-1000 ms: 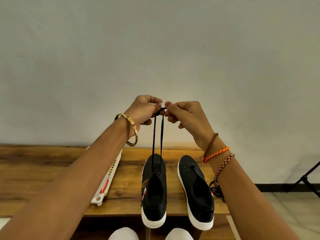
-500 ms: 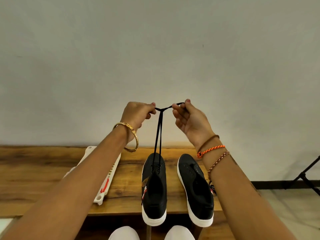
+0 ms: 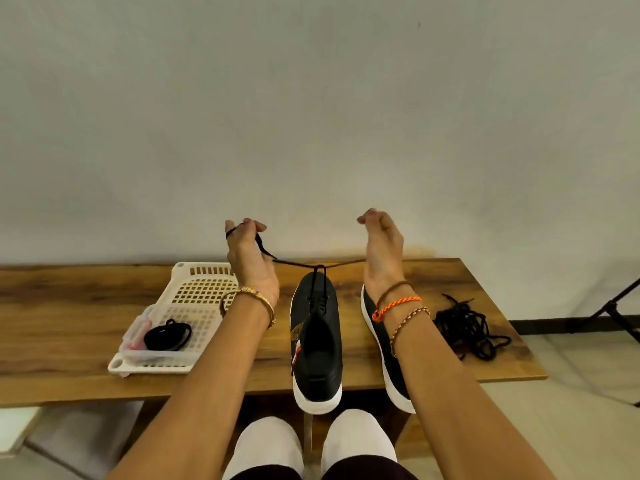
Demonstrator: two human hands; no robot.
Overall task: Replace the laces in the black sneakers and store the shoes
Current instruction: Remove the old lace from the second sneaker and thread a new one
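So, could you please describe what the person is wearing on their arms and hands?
Both forearms are bare, with no sleeves. The left wrist carries a gold bangle with small dark red details. The right wrist has three cord bracelets: a thin brown one, a bright orange braided one, and a brown-and-cream braided one. Several fingernails look painted reddish.

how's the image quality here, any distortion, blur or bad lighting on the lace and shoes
Head view: wide-angle distortion bows the table edge and stretches the forearms. Lighting is soft and even, with no glare. The lace reads clearly against the wood and wall. The left hand and right hand look slightly soft. The left sneaker interior is too dark for detail.
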